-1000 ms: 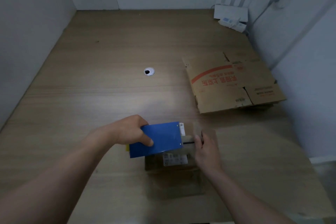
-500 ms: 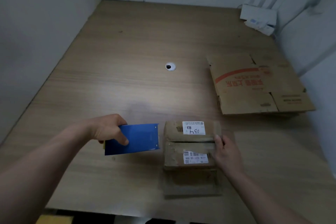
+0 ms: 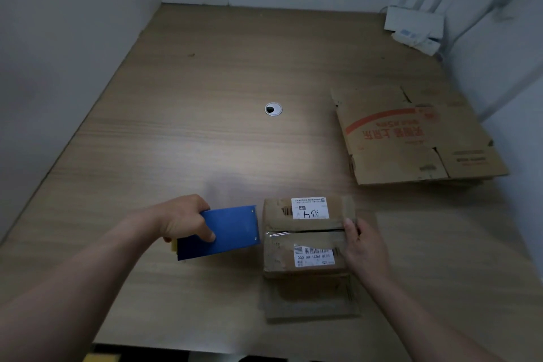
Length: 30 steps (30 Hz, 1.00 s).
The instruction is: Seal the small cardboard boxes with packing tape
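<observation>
head view: left hand [image 3: 182, 220] grips the tape dispenser [image 3: 229, 232] just left of the small box [image 3: 305, 261], right hand [image 3: 367, 247] clasps its right edge; if the box slips, the tape [image 3: 282, 234] could wrinkle.

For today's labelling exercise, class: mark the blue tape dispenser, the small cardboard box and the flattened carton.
blue tape dispenser [image 3: 232, 229], head view, its flat blue side.
small cardboard box [image 3: 279, 257], head view, near top flap.
flattened carton [image 3: 411, 141], head view, printed upper panel.
</observation>
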Available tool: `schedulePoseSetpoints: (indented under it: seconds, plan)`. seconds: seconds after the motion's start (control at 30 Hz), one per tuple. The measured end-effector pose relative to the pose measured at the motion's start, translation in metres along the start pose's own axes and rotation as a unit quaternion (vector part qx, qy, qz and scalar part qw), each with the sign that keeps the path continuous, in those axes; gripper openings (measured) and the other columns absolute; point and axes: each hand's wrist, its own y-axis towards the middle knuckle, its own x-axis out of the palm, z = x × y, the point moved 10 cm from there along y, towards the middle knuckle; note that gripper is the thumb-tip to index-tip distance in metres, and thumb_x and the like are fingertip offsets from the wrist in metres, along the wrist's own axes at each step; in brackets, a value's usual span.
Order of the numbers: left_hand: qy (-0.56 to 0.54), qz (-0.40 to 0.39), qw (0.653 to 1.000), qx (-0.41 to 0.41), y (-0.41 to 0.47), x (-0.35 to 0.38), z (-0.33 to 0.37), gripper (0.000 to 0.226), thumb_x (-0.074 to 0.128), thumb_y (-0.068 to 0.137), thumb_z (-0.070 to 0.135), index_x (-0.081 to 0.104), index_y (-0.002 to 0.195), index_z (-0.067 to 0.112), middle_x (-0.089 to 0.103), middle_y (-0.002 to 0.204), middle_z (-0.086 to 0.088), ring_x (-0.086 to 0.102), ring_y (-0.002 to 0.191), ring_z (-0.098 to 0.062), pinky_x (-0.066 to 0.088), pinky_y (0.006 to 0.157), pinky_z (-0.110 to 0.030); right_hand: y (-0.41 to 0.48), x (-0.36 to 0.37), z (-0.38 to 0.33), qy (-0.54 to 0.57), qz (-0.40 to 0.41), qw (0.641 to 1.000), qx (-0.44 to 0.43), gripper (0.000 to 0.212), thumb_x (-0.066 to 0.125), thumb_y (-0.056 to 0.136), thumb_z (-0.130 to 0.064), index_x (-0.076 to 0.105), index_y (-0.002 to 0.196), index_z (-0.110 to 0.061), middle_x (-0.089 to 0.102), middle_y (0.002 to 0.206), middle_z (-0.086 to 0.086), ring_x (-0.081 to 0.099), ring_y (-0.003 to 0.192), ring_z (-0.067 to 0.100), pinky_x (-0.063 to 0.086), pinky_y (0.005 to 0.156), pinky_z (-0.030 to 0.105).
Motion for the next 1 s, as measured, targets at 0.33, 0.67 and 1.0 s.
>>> schedulePoseSetpoints:
  seconds: [0.33, 0.67, 1.0]
  plan:
    - [0.134, 0.055, 0.989, -0.025, -0.008, -0.008, 0.049, 0.03, 0.076, 0.076, 0.039, 0.062, 0.091, 0.016, 0.065, 0.092, -0.002, 0.063, 0.082, -0.019, 0.052, 0.072, -0.033, -0.004, 0.0, -0.003, -0.002, -0.004, 1.0, 0.001, 0.036, 0.037, 0.102, -0.053, 0.056, 0.084, -0.027, 0.061, 0.08, -0.006, 0.059, 0.077, 0.015, 0.05, 0.066, 0.038]
    - [0.163, 0.16, 0.972, -0.054, -0.014, 0.008, 0.055, 0.017, 0.059, 0.082, 0.031, 0.05, 0.093, 0.022, 0.054, 0.081, 0.004, 0.06, 0.079, -0.018, 0.056, 0.073, -0.033, -0.008, -0.001, -0.005, -0.018, -0.027, 0.999, 0.03, 0.052, 0.038, 0.102, -0.05, 0.039, 0.148, -0.025, 0.057, 0.133, 0.005, 0.056, 0.118, 0.028, 0.048, 0.094, 0.044]
    - [0.043, 0.295, 0.951, -0.083, -0.037, -0.016, 0.004, 0.026, 0.065, 0.083, 0.046, 0.055, 0.095, 0.025, 0.061, 0.081, 0.006, 0.062, 0.07, -0.011, 0.058, 0.064, -0.031, -0.031, -0.032, -0.033, -0.12, -0.039, 0.992, 0.004, 0.067, 0.036, 0.1, -0.053, 0.004, 0.157, -0.039, 0.019, 0.16, 0.012, 0.031, 0.142, 0.033, 0.034, 0.11, 0.051]
